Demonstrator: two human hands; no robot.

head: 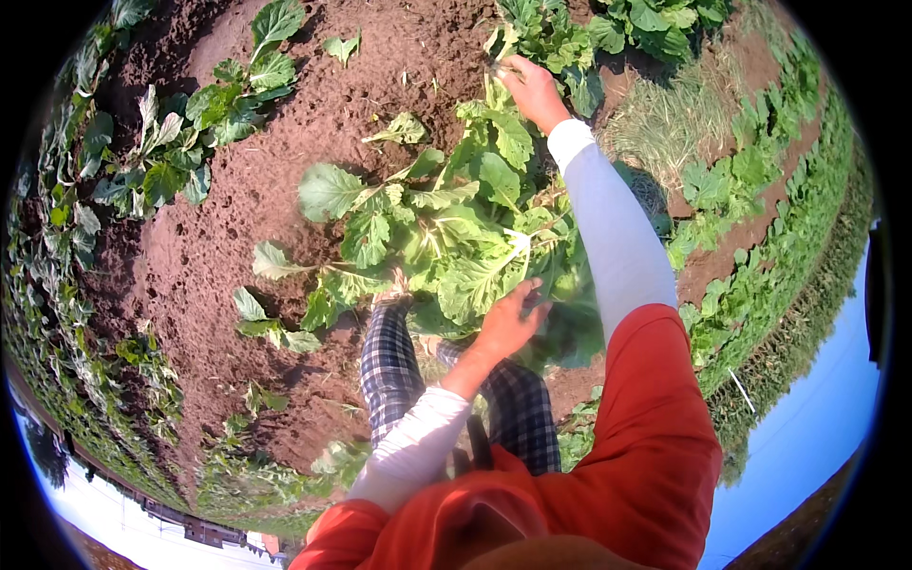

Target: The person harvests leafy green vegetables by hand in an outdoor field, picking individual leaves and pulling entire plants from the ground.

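Note:
My right hand (529, 87) reaches far forward, its fingertips pinched at the base of a pale, yellowish leaf (504, 41); the exact contact is small and partly hidden. Nearer my body, my left hand (511, 319) is held over a pile of leafy greens (463, 235), fingers curved and apart with nothing visible between them. A broad leaf with a thick white stalk (519, 246) lies on the pile just beyond that hand. Beside it on the right, dark green leaves (570, 313) look blurred.
Reddish-brown soil (235, 206) lies to the left, with loose leaves (274, 261) on it and leafy plants (242, 92) growing beyond. More plants (648, 25) stand ahead. Dry grass (655, 117) and green rows (769, 235) run along the right. My checked trouser legs (390, 363) straddle the near ground.

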